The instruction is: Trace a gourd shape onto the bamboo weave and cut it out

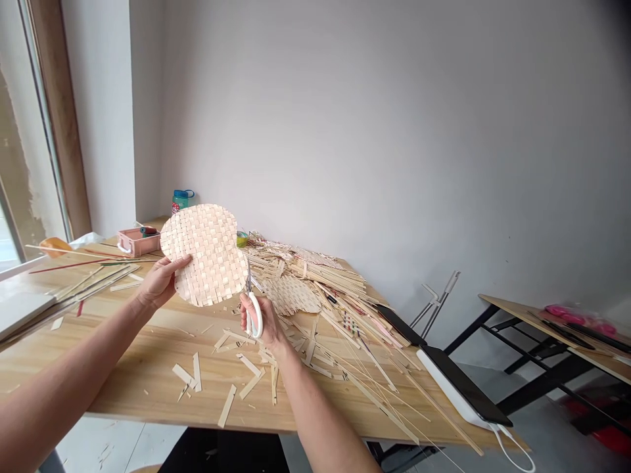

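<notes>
My left hand (160,282) grips a woven piece of pale flat strips (204,253) by its lower left, thumb on the near face. The piece has a rounded, curved outline and is held up above the table. In my right hand (263,322) is a pair of scissors (255,315) with white handles, its blades upright at the piece's right edge. Whether the blades are closed on the strips I cannot tell. Short cut strips (251,374) lie scattered on the wooden table (148,368) below. Another woven piece (290,294) lies flat behind my right hand.
Long strips in a heap (335,276) cover the table's back right. A pink basket (138,243) and a blue-lidded bottle (181,200) stand at the back left. A black-and-white device (463,387) with a white cable lies along the right edge. Thin sticks (93,282) lie at left.
</notes>
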### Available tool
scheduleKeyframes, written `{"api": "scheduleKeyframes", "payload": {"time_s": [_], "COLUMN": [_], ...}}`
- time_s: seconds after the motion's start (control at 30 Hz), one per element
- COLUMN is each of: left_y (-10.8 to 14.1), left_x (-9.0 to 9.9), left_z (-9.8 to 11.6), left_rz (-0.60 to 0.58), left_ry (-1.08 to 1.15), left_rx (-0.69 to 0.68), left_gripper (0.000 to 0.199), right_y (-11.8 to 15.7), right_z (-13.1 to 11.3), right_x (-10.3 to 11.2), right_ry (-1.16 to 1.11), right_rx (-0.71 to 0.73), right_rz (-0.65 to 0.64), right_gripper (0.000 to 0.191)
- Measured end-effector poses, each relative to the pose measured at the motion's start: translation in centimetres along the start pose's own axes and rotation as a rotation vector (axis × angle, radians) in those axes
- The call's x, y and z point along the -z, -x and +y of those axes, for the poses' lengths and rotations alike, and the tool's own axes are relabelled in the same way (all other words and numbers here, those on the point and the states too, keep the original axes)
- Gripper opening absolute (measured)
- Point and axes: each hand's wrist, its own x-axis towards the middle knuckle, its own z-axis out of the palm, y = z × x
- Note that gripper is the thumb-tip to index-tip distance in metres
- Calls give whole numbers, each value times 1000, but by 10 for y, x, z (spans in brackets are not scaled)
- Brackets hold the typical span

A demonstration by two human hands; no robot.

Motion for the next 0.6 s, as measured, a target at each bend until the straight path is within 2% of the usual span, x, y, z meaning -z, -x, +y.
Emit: {"api": "scheduleKeyframes", "payload": {"time_s": [0.3,0.43,0.5,0.6], "left_y": [3,4,3,3], "left_x": [-2,-2,-1,0], "left_z": [3,5,5,6], "left_rz": [17,5,4,0], "left_ry": [-6,-27,-36,-57], "left_rx": [-3,-4,-6,-7], "left_gripper": [35,34,33,34], "right_y": [-2,-7,-9,-9], "right_z": [5,8,7,0], "right_x": [6,15,21,29], "right_ry": [13,36,192,675], "right_rx": [-34,-48,-62,-129], "right_rz": [13,91,163,263], "right_gripper": [53,55,56,50]}}
